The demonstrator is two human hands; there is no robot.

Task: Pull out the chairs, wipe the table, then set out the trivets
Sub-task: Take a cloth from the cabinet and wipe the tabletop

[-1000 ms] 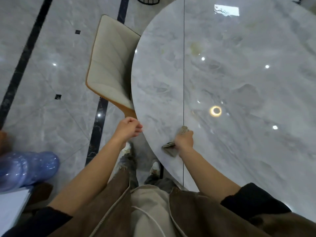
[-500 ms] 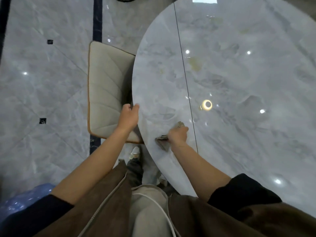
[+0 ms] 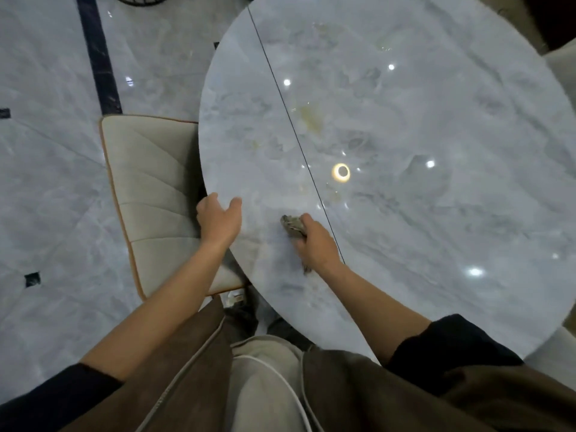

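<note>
Left hand (image 3: 219, 221), fingers apart, has moved onto the rim of the round grey marble desk (image 3: 436, 213) (cream padded chair (image 3: 156, 188) still partly under it); right hand (image 3: 316, 241) clamps the crumpled grey cloth (image 3: 293, 226), wiping under way.

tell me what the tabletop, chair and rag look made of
Tabletop: polished marble or marble-look slab; grey veining, sharp light reflections. Chair: matte beige stitched upholstery, leather or fabric unclear. Rag: crumpled greyish cloth, soft folds.

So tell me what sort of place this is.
Probably a dining area, home or restaurant I cannot tell: a round marble-look table, a cushioned chair tucked against its edge, and a polished stone-tile floor with dark inlay strips. The right hand grips a cloth on the table.
</note>
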